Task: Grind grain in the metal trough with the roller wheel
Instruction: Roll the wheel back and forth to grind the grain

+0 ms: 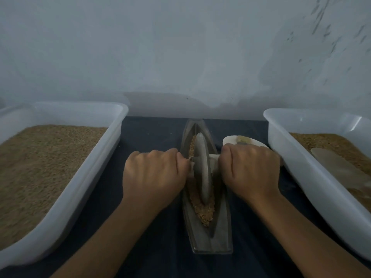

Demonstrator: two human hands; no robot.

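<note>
A boat-shaped metal trough [220,233] lies lengthwise on the dark cloth in the middle. Brown grain [203,212] fills its groove. A grey metal roller wheel [201,167] stands on edge in the groove, about midway along the trough. A pale axle handle sticks out of each side of the wheel. My left hand [154,173] grips the left handle. My right hand [250,171] grips the right handle, a short bit of which shows beside the wheel. Both fists sit level with the wheel.
A white plastic tub [84,177] of brown grain stands at the left. A second white tub [313,177] at the right holds grain and a pale flat scoop [339,167]. A small white dish with a brush [239,141] lies behind my right hand. A grey wall is close behind.
</note>
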